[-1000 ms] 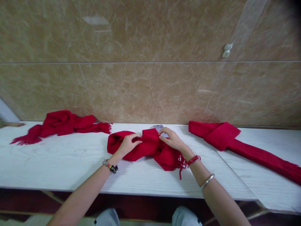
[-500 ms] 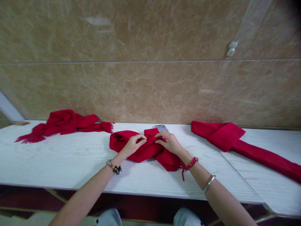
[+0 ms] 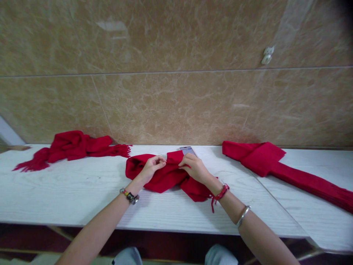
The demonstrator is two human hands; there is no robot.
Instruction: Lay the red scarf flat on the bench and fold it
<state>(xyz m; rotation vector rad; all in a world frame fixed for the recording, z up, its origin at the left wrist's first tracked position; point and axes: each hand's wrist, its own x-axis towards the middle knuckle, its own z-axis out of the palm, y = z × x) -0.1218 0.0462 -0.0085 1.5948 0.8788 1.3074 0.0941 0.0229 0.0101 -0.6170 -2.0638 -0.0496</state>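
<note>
A white table (image 3: 68, 191) runs along a marble wall. At its far middle, the left hand (image 3: 151, 168) and right hand (image 3: 194, 168) pinch a bunched red scarf (image 3: 168, 176); tugging could knock the phone (image 3: 187, 150) just behind it.

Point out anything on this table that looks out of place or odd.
A phone lies by the wall, partly under the middle red scarf that both hands grip. The left scarf sits in a crumpled heap, unlike the neatly folded right scarf.
</note>
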